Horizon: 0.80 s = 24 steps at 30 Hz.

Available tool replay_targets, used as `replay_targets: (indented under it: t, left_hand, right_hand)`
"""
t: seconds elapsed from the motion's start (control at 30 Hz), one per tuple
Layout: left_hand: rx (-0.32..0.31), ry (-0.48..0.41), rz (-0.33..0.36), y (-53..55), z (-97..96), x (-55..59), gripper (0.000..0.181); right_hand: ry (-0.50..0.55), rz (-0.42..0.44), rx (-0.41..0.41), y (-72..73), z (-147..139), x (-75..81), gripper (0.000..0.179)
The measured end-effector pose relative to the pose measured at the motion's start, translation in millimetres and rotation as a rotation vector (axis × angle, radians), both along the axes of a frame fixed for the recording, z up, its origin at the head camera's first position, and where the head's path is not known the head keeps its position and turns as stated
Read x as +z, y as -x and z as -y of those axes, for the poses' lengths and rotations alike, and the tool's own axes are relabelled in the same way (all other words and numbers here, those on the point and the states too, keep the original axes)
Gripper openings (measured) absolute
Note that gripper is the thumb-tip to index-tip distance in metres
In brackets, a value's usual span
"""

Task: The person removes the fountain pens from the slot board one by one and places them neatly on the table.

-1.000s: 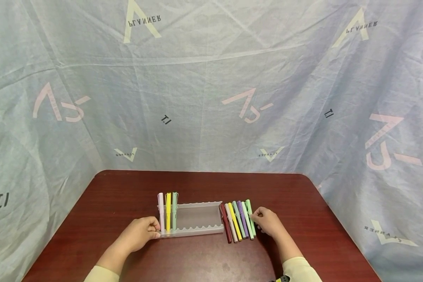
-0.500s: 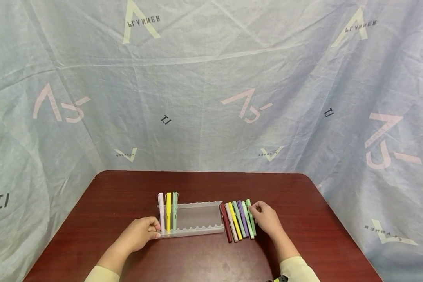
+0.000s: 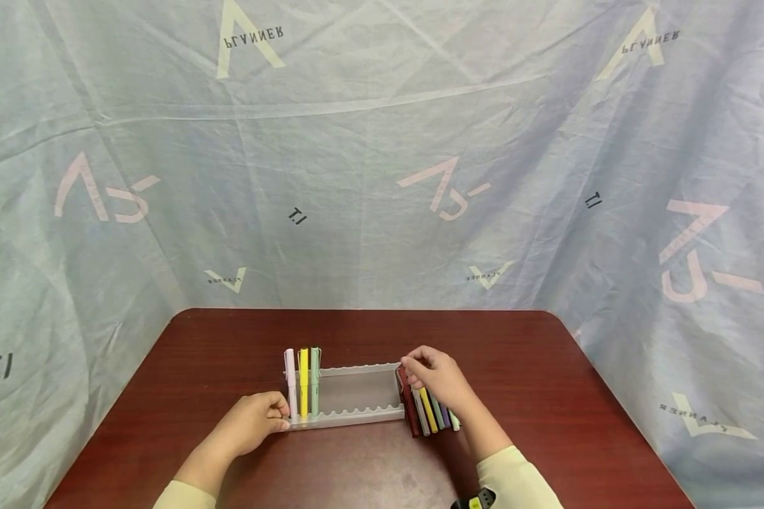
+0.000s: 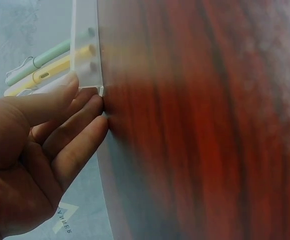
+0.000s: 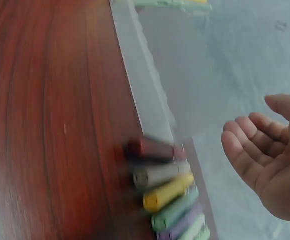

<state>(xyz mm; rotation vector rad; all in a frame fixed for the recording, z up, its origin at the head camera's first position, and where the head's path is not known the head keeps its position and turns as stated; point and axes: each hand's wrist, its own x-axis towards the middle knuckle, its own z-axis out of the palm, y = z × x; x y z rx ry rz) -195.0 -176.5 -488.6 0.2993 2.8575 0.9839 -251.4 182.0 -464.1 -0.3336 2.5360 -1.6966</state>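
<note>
My left hand (image 3: 255,422) pinches the near left corner of a translucent pen tray (image 3: 359,393), thumb on its wall, in the left wrist view. Standing across the tray's left slots are a pale pink pen (image 3: 291,385), a yellow pen (image 3: 303,385) and a pale green pen (image 3: 315,385). Over the row of loose pens beside the tray's right end hovers my right hand (image 3: 443,379), holding nothing. Its fingertips are near the top of a dark red pen (image 3: 411,410), and its palm hides parts of the other pens. In the right wrist view its fingers are loosely curled, apart from the pens.
Right of the dark red pen lie several more pens: a greyish one (image 5: 159,175), a yellow one (image 5: 168,192), then green and purple ones. The tray's notched front wall (image 3: 356,417) faces me. Grey printed cloth (image 3: 369,177) hangs behind the dark red wooden table (image 3: 229,339).
My right hand has moved left, from the light green pen at the row's right end to above the dark red pen. The left hand and the tray have stayed in place.
</note>
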Motion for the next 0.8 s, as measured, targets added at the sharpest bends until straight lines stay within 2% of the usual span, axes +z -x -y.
replay_targets:
  t: [0.23,0.37,0.6,0.8]
  left_hand:
    - [0.010,0.014,0.001,0.2,-0.7,-0.6,0.018]
    - [0.004,0.011,-0.003,0.0,-0.9,-1.0,0.018]
    - [-0.015,0.008,-0.012,-0.2,0.6,-2.2,0.018]
    - [-0.010,-0.001,-0.011,0.2,0.9,-1.2,0.018]
  right_hand:
    - [-0.068,-0.035,0.143,-4.7,40,1.8,0.026]
    - [-0.094,-0.026,0.200,-8.3,63,-3.1,0.027]
    - [-0.140,-0.012,0.213,-7.1,98,-19.5,0.034]
    - [-0.090,-0.011,0.206,-6.7,124,-27.8,0.036]
